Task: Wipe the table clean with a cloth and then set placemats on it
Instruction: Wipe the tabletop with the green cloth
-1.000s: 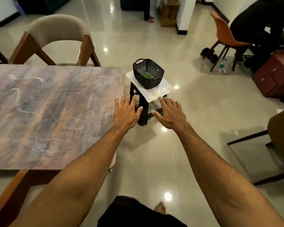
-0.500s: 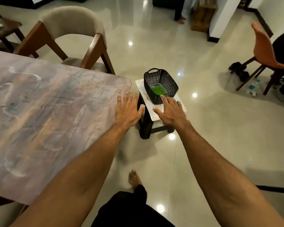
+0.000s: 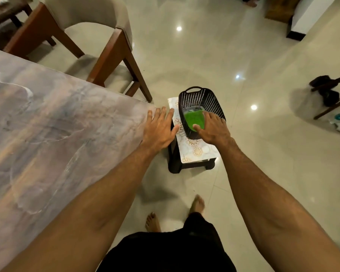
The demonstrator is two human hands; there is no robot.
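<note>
"Head view: has the right hand point(image 3: 212, 128) got the cloth point(image 3: 194, 119)?"

"Not yet, I'd say. Its grip is apart: fingers are spread inside the basket point(image 3: 200, 97) and the thumb tip is on the green cloth, which lies on the basket's floor."

"And the left hand point(image 3: 159, 128)?"

"Flat, fingers straight, holding nothing, just left of the basket by the tabletop point(image 3: 57, 124) corner."

"What's under the basket?"

"A patterned stool point(image 3: 196, 152). A chair point(image 3: 98, 26) stands well beyond it, to the left."

"How to lift cleanly?"

"Pinch a fold at the cloth's middle and draw it straight up past the rim. The basket looks light, so the left hand could steady its near edge and stop it sliding off the stool."
</note>
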